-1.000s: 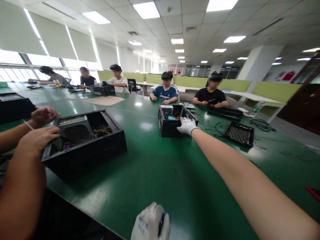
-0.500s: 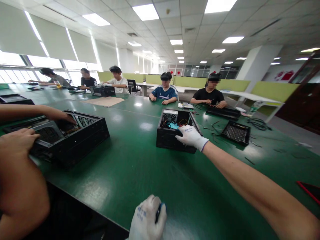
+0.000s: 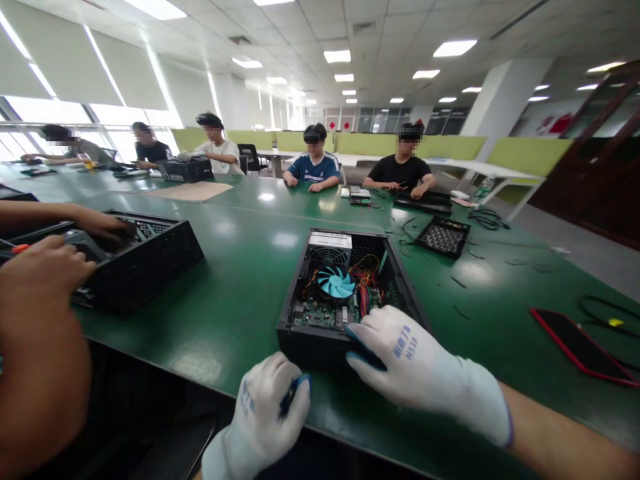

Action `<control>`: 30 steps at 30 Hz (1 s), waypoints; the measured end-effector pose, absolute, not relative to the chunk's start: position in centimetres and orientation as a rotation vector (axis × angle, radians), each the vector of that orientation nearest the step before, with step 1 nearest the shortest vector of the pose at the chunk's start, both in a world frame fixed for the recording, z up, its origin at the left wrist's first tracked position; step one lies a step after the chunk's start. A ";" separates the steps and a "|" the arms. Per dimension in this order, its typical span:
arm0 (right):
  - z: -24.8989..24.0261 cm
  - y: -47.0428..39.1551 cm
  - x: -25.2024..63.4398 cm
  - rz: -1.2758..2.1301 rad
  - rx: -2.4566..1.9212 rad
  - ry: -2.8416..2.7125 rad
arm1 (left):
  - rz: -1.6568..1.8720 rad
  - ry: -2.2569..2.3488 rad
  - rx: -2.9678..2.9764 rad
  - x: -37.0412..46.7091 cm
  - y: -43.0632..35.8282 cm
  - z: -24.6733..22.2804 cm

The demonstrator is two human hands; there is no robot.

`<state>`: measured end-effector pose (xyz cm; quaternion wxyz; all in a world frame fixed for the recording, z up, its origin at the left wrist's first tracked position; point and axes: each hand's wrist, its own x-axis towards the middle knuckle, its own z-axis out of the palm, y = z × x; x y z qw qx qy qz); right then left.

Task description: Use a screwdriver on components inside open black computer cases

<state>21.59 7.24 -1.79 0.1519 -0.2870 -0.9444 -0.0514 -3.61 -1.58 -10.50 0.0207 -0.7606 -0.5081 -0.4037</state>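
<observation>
An open black computer case (image 3: pixel 320 343) lies in front of me on the green table, its light-blue cooling fan (image 3: pixel 337 284), coloured wires and green circuit board showing inside. My right hand (image 3: pixel 395 357), in a white glove with blue fingertips, grips the near wall of the case, fingers over the rim and thumb on the outer face. Left of it, at the table's front edge, my gloved left hand (image 3: pixel 265 403) is curled closed. Something dark shows between its thumb and fingers, too hidden to name. The left hand is apart from the case.
At left, a co-worker's bare hands (image 3: pixel 43 267) are at another open computer case (image 3: pixel 145 267). A red-edged black panel (image 3: pixel 583 347) and cables lie at right. A black tray (image 3: pixel 443 237) sits farther back. Several people are seated across the table (image 3: pixel 240 267).
The computer case has slid toward me across the table with my right hand on it. My left hand has shifted slightly left and up. The view has turned a little.
</observation>
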 end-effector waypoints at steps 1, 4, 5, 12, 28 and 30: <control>-1.7 6.3 22.1 -0.139 -0.789 -2.695 | -1.249 -1.518 -2.358 -3.3 -2.1 -8.9; -1.7 3.8 23.1 -0.108 -0.708 -2.667 | -1.239 -1.398 -2.384 -2.1 -2.6 -4.8; -1.7 3.0 23.3 -0.076 -0.681 -2.669 | -1.212 -1.388 -2.402 -1.7 -2.5 -3.8; -0.7 -1.4 24.4 0.006 -0.621 -2.650 | -0.776 -1.543 -2.663 0.3 -2.8 -2.3; -1.9 10.6 18.3 -0.389 -0.950 -3.330 | -0.706 -1.620 -2.559 0.7 -3.4 -2.9; -2.1 10.6 17.3 -0.414 -0.928 -3.362 | -0.701 -1.608 -2.555 0.7 -3.5 -2.9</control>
